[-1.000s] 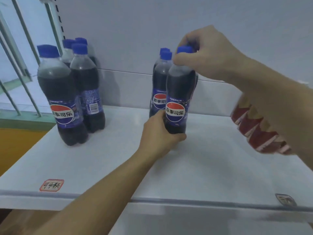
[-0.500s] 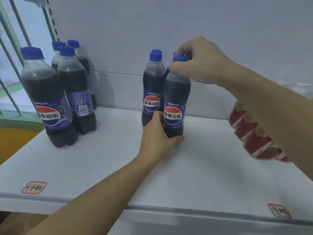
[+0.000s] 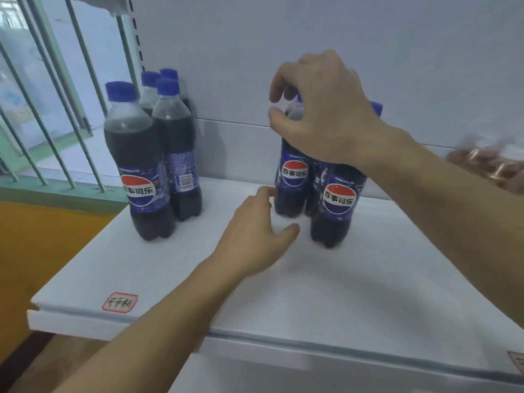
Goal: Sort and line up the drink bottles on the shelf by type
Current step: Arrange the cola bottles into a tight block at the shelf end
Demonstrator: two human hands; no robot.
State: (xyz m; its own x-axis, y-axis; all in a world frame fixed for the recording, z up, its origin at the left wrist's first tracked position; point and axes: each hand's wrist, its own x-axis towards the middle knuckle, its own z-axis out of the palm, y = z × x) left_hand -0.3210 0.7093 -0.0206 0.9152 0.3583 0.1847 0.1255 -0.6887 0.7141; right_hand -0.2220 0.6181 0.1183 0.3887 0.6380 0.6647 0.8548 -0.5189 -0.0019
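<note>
Dark cola bottles with blue caps and blue labels stand on a white shelf. One group of several bottles is at the back left. A second group is in the middle: a front bottle and a bottle behind it to the left. My right hand reaches down from above, its fingers and thumb curled round the top of that rear-left bottle, hiding the cap. My left hand hovers low over the shelf just left of the middle group, fingers relaxed, holding nothing.
Blurred red-orange snack packs lie at the right end of the shelf. Handwritten tags sit near the front edge. A barred window is on the left beyond the shelf's end. The white back panel closes the rear.
My left hand let go of the front bottle's base and drew back to the left. My right hand left the front bottle's cap and now holds the top of the bottle behind it.
</note>
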